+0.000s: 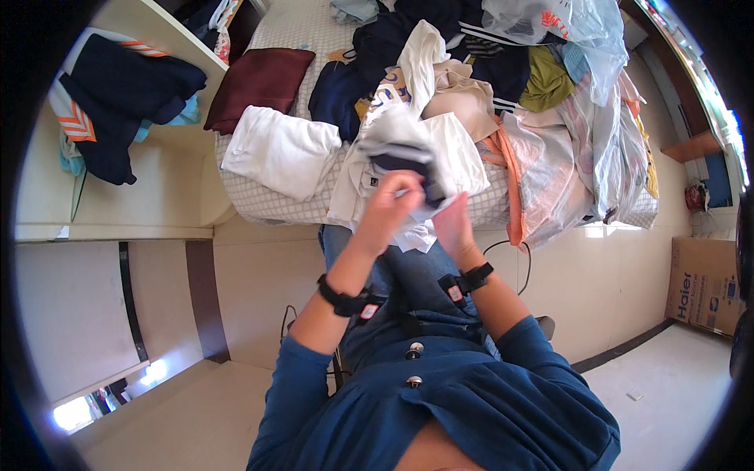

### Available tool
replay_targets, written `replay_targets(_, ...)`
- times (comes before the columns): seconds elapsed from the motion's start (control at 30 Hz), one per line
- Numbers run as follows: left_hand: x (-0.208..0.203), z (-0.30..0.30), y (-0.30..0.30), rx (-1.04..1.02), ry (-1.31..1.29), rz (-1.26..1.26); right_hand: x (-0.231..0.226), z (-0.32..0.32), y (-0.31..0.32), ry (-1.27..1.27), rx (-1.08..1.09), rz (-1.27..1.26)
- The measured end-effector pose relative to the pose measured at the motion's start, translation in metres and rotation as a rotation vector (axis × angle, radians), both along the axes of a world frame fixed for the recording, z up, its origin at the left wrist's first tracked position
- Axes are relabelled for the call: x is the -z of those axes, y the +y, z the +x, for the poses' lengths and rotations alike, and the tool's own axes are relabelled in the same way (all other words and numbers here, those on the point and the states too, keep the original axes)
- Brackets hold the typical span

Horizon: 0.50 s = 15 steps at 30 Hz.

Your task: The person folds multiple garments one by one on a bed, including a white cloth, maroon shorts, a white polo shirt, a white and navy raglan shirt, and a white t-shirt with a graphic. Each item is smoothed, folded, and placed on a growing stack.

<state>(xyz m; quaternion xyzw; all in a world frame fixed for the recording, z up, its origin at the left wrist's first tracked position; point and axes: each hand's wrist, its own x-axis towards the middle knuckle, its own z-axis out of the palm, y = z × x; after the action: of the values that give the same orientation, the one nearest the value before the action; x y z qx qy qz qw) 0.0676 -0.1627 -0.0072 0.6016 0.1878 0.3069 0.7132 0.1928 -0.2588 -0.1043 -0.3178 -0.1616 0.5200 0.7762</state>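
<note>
Both my hands are raised over the near edge of the bed, at a white garment with dark parts (406, 149) that is smeared by motion. My left hand (390, 208) has its fingers curled closed on the garment's near left side. On the right, my right hand (454, 226) pinches its lower edge between thumb and fingers. Under and beside it lie white clothes (459, 157). To the left a folded white garment (281, 153) rests flat, with a folded maroon cloth (261, 86) behind it. The garment's exact kind is too blurred to tell.
Across the bed (271, 210) lies a heap of dark clothes (385, 43). A clear plastic bag (589, 35) and a large translucent bag with orange edging (550, 173) sit on the right. Navy clothing (129, 94) lies on the left shelf. A cardboard box (703, 282) stands at the far right.
</note>
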Motion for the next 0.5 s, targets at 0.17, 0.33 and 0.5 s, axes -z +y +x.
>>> replay_targets(0.17,0.036,0.046,-0.017,0.073,0.062,0.323,-0.018,0.04,-0.025,0.486,0.215,-0.184)
replay_targets(0.33,0.087,0.032,-0.016,-0.424,0.36,0.172,-0.016,0.053,-0.017,-0.379,0.483,-0.448)
replay_targets(0.5,0.111,0.033,-0.009,-0.399,0.582,0.427,0.013,0.087,-0.003,-1.13,0.595,-0.533)
